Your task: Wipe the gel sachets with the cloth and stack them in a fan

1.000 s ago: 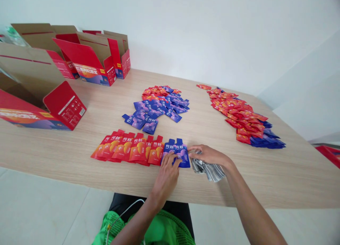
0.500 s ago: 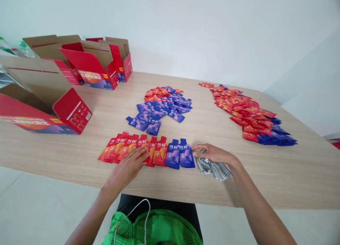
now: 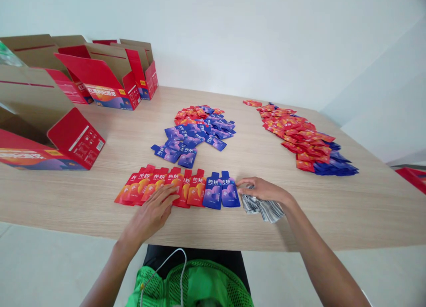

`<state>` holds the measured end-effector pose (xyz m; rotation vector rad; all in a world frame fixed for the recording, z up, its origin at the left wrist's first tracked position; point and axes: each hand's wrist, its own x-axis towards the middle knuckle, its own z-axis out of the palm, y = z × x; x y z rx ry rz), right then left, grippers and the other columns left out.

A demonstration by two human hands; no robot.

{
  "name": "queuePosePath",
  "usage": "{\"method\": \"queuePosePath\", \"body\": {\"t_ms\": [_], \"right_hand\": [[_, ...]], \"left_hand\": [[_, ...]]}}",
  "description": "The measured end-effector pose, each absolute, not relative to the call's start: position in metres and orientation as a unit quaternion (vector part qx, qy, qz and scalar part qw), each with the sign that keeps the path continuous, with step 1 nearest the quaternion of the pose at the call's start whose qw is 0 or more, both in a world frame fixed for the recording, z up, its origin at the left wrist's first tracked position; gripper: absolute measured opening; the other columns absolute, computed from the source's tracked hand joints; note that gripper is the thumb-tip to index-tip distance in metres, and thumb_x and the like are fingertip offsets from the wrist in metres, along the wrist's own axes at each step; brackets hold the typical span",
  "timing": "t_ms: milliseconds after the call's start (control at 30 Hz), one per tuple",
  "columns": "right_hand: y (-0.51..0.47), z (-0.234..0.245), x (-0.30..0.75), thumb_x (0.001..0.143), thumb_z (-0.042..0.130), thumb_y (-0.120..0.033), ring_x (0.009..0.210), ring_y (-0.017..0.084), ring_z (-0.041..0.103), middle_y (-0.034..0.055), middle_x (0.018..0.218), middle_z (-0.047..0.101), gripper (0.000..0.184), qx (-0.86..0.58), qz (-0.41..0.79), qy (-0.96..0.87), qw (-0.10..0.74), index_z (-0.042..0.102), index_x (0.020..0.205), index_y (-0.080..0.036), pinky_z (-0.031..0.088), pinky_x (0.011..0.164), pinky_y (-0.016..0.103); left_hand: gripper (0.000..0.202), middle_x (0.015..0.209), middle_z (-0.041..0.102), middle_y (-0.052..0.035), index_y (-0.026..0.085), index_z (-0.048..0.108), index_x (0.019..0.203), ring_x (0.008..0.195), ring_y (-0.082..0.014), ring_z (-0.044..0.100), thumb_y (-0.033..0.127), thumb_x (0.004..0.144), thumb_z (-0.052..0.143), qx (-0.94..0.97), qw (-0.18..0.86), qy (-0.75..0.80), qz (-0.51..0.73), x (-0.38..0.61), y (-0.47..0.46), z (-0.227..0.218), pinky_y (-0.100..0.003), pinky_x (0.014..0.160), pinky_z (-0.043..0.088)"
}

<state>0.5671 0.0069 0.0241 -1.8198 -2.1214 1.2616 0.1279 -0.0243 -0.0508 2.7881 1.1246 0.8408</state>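
Note:
A row of overlapping flat pouches lies near the table's front edge, red pouches (image 3: 196,195) on the left and two blue pouches (image 3: 229,194) at the right end. My left hand (image 3: 156,209) rests flat across the middle red ones, fingers stretched out. At the row's right end, my right hand (image 3: 261,189) has its fingertips by the edge of the last blue pouch, thumb and forefinger apart. Partly under that hand is a bunch of grey striped packets or slips (image 3: 271,210); their kind is unclear.
Behind the row sits a pile of blue and red pouches (image 3: 199,131). A longer heap of pouches (image 3: 299,138) spreads at the right. Open red cartons (image 3: 113,96) stand at the back left, and a nearer open carton (image 3: 76,138) is at the left.
The view has shifted slightly, so most things appear further left. Both hands keep nearly the same places at the row, and the pouches stay in the same arrangement.

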Motion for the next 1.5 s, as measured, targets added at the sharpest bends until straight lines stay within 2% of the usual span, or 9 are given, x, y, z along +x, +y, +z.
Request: {"method": "queuePosePath", "body": {"t_ms": [100,267,467,633,867,1033,1267,1400,1500], "right_hand": [[0.008,0.026,0.562,0.091,0.071,-0.061,0.115,0.032,0.077,0.0084,0.125,0.084,0.051,-0.605,0.398,-0.689,0.019,0.084,0.118,-0.020,0.056,0.107,0.038],[0.015,0.018,0.546,0.085,0.076,-0.066,0.089,0.031,0.078,0.0092,0.084,0.084,0.047,-0.644,0.364,-0.672,-0.041,0.087,0.087,-0.021,0.058,0.080,0.035],[0.025,0.010,0.539,0.073,0.086,-0.062,0.084,0.027,0.073,0.0039,0.069,0.075,0.039,-0.649,0.370,-0.663,-0.047,0.082,0.072,-0.023,0.052,0.077,0.031],[0.018,0.024,0.554,0.072,0.080,-0.069,0.076,0.020,0.064,-0.0015,0.070,0.069,0.049,-0.597,0.458,-0.658,0.007,0.076,0.073,-0.020,0.050,0.076,0.030],[-0.010,0.046,0.574,0.080,0.071,-0.082,0.077,0.019,0.064,0.0033,0.086,0.072,0.066,-0.593,0.508,-0.614,0.115,0.073,0.096,-0.018,0.050,0.073,0.031],[-0.009,0.053,0.545,0.073,0.085,-0.076,0.067,0.014,0.057,-0.0007,0.076,0.066,0.062,-0.559,0.584,-0.562,0.176,0.071,0.091,-0.018,0.044,0.064,0.028],[0.015,0.040,0.481,0.077,0.080,-0.076,0.079,0.019,0.068,0.0045,0.090,0.077,0.060,-0.542,0.563,-0.613,0.121,0.076,0.093,-0.018,0.053,0.075,0.032],[0.021,0.031,0.465,0.086,0.079,-0.052,0.090,0.023,0.073,0.0033,0.089,0.080,0.033,-0.606,0.450,-0.654,0.050,0.079,0.082,-0.020,0.053,0.084,0.032],[0.020,0.030,0.455,0.089,0.077,-0.040,0.104,0.030,0.076,0.0068,0.102,0.084,0.019,-0.663,0.348,-0.662,-0.012,0.083,0.083,-0.023,0.053,0.088,0.035]], "left_hand": [[0.043,0.145,0.076,-0.0088,0.025,0.072,0.139,0.144,-0.0269,0.065,0.010,0.106,0.048,0.890,0.008,0.366,0.272,0.151,-0.031,-0.044,-0.053,0.126,0.050],[0.050,0.154,0.070,-0.0121,0.018,0.059,0.154,0.147,-0.0290,0.062,0.009,0.105,0.053,0.920,0.007,0.335,0.204,0.229,-0.045,-0.044,-0.054,0.128,0.048],[0.046,0.151,0.071,-0.0149,0.017,0.069,0.141,0.149,-0.0290,0.062,0.000,0.101,0.053,0.910,0.049,0.349,0.218,0.269,-0.050,-0.063,-0.044,0.122,0.055],[0.041,0.148,0.073,-0.0140,0.017,0.069,0.137,0.147,-0.0264,0.064,0.000,0.102,0.054,0.904,0.067,0.349,0.238,0.268,-0.051,-0.068,-0.043,0.123,0.054],[0.037,0.153,0.067,-0.0175,0.015,0.063,0.141,0.148,-0.0283,0.062,0.007,0.107,0.052,0.878,0.092,0.380,0.277,0.270,-0.056,-0.062,-0.044,0.119,0.058],[0.040,0.147,0.070,-0.0132,0.025,0.055,0.150,0.143,-0.0269,0.065,0.019,0.111,0.046,0.777,0.195,0.435,0.411,0.258,-0.070,-0.048,-0.050,0.121,0.055],[0.049,0.156,0.063,-0.0199,0.022,0.048,0.157,0.129,-0.0316,0.072,0.037,0.111,0.053,0.578,0.384,0.530,0.488,0.262,-0.088,-0.044,-0.052,0.103,0.062],[0.047,0.152,0.064,-0.0195,0.021,0.049,0.155,0.131,-0.0307,0.069,0.031,0.110,0.053,0.587,0.345,0.528,0.507,0.268,-0.086,-0.051,-0.050,0.104,0.061],[0.044,0.147,0.068,-0.0171,0.020,0.052,0.154,0.136,-0.0290,0.065,0.021,0.110,0.049,0.654,0.267,0.517,0.484,0.269,-0.087,-0.054,-0.051,0.113,0.056]]}}
